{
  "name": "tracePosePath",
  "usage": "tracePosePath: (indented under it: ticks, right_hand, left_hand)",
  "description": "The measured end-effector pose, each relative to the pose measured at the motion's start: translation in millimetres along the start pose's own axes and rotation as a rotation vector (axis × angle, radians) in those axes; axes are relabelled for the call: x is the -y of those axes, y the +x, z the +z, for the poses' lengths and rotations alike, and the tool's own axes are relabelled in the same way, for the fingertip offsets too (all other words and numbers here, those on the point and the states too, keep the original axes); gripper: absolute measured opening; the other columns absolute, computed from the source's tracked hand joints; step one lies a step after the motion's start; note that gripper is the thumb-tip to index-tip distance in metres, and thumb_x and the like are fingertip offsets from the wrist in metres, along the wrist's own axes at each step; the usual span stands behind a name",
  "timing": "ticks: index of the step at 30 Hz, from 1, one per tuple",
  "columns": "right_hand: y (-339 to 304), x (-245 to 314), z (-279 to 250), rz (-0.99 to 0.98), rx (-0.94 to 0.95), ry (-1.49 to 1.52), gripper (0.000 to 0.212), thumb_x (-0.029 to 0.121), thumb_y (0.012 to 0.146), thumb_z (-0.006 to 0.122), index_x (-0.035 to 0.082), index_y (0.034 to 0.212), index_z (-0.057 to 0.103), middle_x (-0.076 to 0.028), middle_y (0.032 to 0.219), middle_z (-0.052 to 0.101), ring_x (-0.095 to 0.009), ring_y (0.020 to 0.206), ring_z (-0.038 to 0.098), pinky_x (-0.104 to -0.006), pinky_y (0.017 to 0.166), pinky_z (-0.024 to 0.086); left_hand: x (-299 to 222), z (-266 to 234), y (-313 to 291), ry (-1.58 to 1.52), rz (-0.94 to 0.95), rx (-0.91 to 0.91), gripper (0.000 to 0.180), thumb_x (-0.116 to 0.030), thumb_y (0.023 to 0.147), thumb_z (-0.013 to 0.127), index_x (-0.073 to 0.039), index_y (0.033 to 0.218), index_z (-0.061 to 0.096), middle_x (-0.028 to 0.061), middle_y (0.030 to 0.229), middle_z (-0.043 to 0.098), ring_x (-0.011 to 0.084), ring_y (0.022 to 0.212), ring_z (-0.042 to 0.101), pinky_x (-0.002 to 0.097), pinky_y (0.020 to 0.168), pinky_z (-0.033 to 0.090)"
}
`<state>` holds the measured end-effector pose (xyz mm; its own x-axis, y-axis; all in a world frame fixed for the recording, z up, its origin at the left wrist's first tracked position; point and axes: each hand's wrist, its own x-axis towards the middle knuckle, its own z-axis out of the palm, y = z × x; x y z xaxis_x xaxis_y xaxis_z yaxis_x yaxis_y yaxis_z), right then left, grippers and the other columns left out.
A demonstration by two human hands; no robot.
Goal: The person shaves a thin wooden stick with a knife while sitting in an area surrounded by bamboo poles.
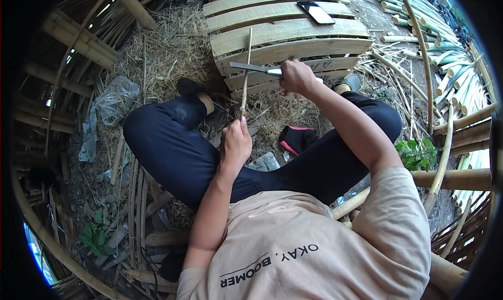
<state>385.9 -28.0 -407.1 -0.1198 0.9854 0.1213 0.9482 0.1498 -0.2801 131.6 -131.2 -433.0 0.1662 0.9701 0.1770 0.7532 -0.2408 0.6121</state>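
My left hand (236,143) is closed around the lower end of a thin bamboo stick (245,85), which points up and away from me. In my right hand (297,77) is a knife (251,67), its blade pointing left and lying across the stick's upper part. I cannot tell how deep the edge sits in the stick. Beyond both hands stands a slatted wooden crate (293,46), and the stick's tip shows against its slats.
A phone (316,13) lies on the crate. Straw covers the ground, with a black and pink cloth item (298,140) between my legs and a clear plastic bag (118,101) at left. Many cut bamboo poles (461,80) are piled at right. Bamboo rails (453,179) surround me.
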Motion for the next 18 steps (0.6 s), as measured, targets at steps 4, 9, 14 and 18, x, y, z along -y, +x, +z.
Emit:
tracePosePath:
  ticks: [4,9,14,18]
  right_hand:
    - [-7,16,-2,-0.116,-0.023,-0.065,0.015,0.013,0.07,0.066,0.0,0.076,0.071,-0.024,0.078,0.07,-0.042,0.076,0.071,-0.0492,0.072,0.059]
    - [3,-7,2,-0.002,-0.036,-0.029,0.015,0.013,0.071,0.066,0.001,0.077,0.072,-0.025,0.079,0.071,-0.043,0.077,0.071,-0.049,0.074,0.059]
    - [-1,15,-5,-0.113,0.02,-0.036,0.016,0.013,0.072,0.065,0.001,0.079,0.072,-0.026,0.081,0.071,-0.043,0.077,0.071,-0.0495,0.075,0.059]
    - [1,-2,10,-0.015,-0.004,0.036,0.016,0.013,0.072,0.064,0.001,0.08,0.073,-0.025,0.08,0.071,-0.043,0.076,0.071,-0.0499,0.075,0.059]
  left_hand:
    - [3,-3,-3,-0.042,-0.027,0.013,0.041,-0.028,0.107,0.042,0.003,0.088,0.062,0.0298,0.078,0.064,0.0511,0.079,0.061,0.0595,0.071,0.045]
    - [-10,-6,1,0.031,-0.075,0.106,0.035,-0.024,0.105,0.046,0.003,0.095,0.065,0.0297,0.085,0.067,0.0486,0.082,0.065,0.0577,0.073,0.05]
    - [3,-2,1,-0.025,-0.014,0.008,0.041,-0.026,0.106,0.043,0.004,0.085,0.061,0.0302,0.075,0.063,0.0511,0.075,0.061,0.059,0.069,0.045]
    - [-8,-4,-1,-0.035,-0.022,0.025,0.042,-0.026,0.106,0.044,0.005,0.084,0.061,0.0309,0.075,0.062,0.0513,0.075,0.061,0.059,0.068,0.045]
